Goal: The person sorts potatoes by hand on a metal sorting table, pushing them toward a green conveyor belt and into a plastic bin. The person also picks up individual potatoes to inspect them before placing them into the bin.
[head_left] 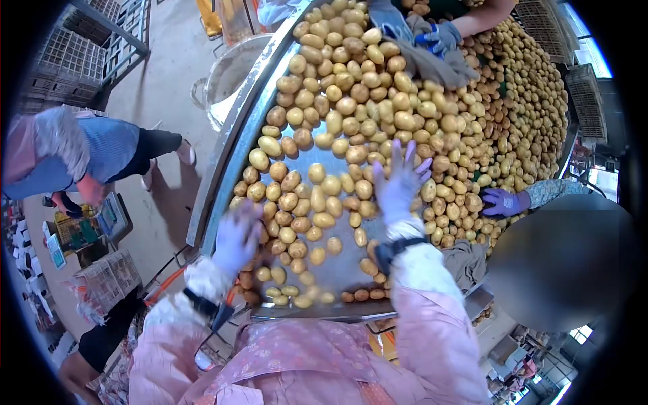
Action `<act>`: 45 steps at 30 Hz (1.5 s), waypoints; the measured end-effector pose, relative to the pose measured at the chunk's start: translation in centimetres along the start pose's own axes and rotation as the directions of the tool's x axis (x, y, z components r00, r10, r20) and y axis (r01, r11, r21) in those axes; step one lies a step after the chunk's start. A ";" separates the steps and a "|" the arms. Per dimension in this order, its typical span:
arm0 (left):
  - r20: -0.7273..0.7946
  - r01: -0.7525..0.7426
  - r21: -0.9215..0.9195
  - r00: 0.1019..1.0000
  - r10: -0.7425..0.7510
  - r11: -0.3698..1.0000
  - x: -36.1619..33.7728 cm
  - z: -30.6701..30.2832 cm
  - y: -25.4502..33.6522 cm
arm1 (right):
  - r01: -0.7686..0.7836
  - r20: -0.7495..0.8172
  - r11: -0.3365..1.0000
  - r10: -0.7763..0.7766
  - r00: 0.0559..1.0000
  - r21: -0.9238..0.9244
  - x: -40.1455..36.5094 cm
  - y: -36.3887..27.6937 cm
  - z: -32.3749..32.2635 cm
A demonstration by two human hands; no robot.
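Observation:
Many small yellow potatoes [322, 220] lie loose on a metal sorting table [345, 265] in front of me. Both my hands wear thin purple gloves. My right hand [399, 185] reaches over the middle of the table, fingers spread, at the edge of the thicker heap of potatoes. At the table's left side, my left hand [236, 237] is over the potatoes near the raised rim [226, 158]; motion blurs its fingers. A few potatoes close to the front edge are blurred too.
A co-worker's purple-gloved hand [505, 202] rests on the heap at the right. Another worker's blue-grey glove [442, 37] is at the far side, by a grey cloth [435, 66]. A white bucket [233, 77] stands left of the table. Further left, a person [101, 152] bends near stacked crates [74, 54].

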State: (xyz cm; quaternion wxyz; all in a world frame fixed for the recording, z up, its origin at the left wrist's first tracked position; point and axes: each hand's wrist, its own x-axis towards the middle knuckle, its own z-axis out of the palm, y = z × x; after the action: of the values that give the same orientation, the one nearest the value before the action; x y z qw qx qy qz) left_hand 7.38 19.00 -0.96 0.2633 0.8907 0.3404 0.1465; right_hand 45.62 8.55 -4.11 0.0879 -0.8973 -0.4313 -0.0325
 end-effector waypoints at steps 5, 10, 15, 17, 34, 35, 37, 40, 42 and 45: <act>-0.131 0.076 -0.064 0.988 -0.084 0.995 14.1 4.9 -0.4 | 0.160 0.146 0.976 -0.182 0.972 0.149 -7.0 -5.9 0.2; 0.097 -0.142 0.156 0.987 0.128 0.978 7.5 6.3 2.5 | 0.318 0.551 0.902 -0.430 0.715 0.291 -20.2 2.4 -7.8; 0.401 -0.140 0.155 0.914 0.067 0.978 -5.5 4.2 6.4 | 0.005 0.456 0.998 -0.032 0.890 0.061 -23.9 10.7 -9.4; 0.503 -0.179 0.094 0.857 0.109 0.979 -8.9 2.8 6.7 | 0.042 0.271 0.996 -0.019 0.963 -0.081 -25.1 5.5 -7.2; 0.074 0.012 -0.169 0.997 0.001 0.986 8.3 5.6 7.4 | 0.089 0.109 0.996 -0.085 0.990 -0.030 -1.2 -5.1 -3.7; 0.217 -0.009 0.014 0.976 0.006 1.000 8.7 6.0 8.2 | 0.187 0.167 0.982 -0.187 0.968 0.017 -3.4 -5.5 -3.2; 0.366 -0.051 0.178 0.931 -0.018 0.983 8.8 6.3 8.6 | 0.286 0.223 0.926 -0.342 0.913 0.247 -8.2 -2.7 -2.5; 0.410 -0.034 0.191 0.911 -0.048 0.981 4.7 5.3 6.9 | 0.223 0.282 0.942 -0.292 0.914 0.251 -15.4 2.1 -5.1; 0.467 0.135 0.197 0.858 -0.214 0.971 2.9 4.9 5.7 | 0.130 0.314 0.988 -0.150 0.937 0.083 -20.0 3.5 -7.2; 0.387 0.251 0.162 0.873 -0.296 0.954 0.5 6.0 3.2 | 0.097 0.294 0.993 -0.111 0.950 0.060 -23.2 4.0 -9.5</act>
State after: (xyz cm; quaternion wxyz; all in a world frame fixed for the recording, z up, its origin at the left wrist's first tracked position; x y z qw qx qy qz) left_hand 12.05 15.09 -4.06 0.2984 0.8571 0.4081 -0.0992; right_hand 34.35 -13.47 1.58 0.0406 -0.8659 -0.4868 0.1076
